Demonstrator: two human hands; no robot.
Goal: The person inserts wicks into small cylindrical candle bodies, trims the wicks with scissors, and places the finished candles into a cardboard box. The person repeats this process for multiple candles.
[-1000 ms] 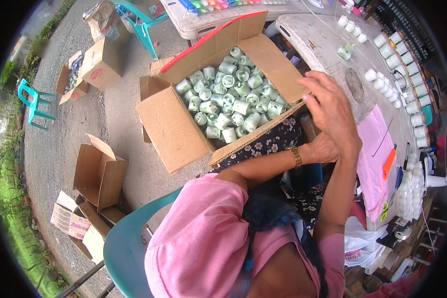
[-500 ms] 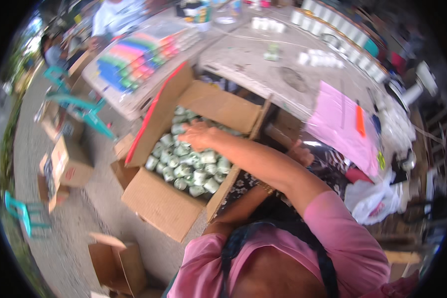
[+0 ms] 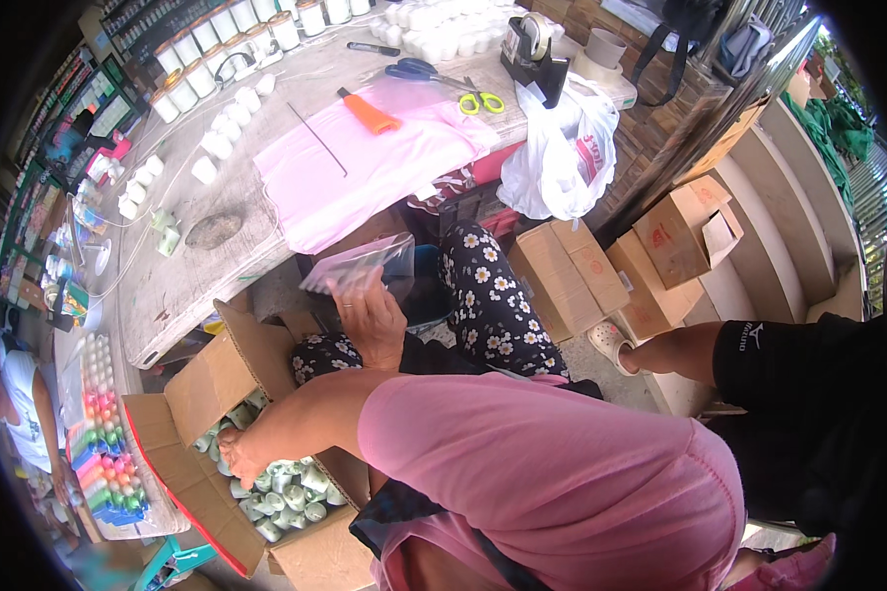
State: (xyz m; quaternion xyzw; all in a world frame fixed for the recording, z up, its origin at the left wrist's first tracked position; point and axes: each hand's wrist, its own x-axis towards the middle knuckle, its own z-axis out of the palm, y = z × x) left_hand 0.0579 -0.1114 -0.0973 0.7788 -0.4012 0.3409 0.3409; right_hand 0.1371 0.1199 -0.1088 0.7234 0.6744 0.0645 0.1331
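My left hand point(image 3: 373, 317), with a ring on it, is closed on a clear plastic bag point(image 3: 365, 261) above my lap in the flowered trousers. My right arm, in a pink sleeve, crosses over to an open cardboard box point(image 3: 192, 468). Inside, many small pale green cylinders point(image 3: 291, 492) lie in a loose heap. My right hand point(image 3: 246, 458) is down among them with its fingers curled. What is between those fingers is hidden.
A worktable point(image 3: 168, 305) bears a pink sheet point(image 3: 355, 177), an orange-handled tool point(image 3: 370, 113), scissors point(image 3: 481, 97), a tape dispenser point(image 3: 534, 54) and white cylinders. A white bag point(image 3: 562, 148) hangs off its edge. Cartons point(image 3: 567, 271) and a standing person's leg point(image 3: 675, 353) are at right.
The view has swung round to the right, so the box now lies lower left. My left hand now shows plainly with the plastic bag. The right hand is still in the box.
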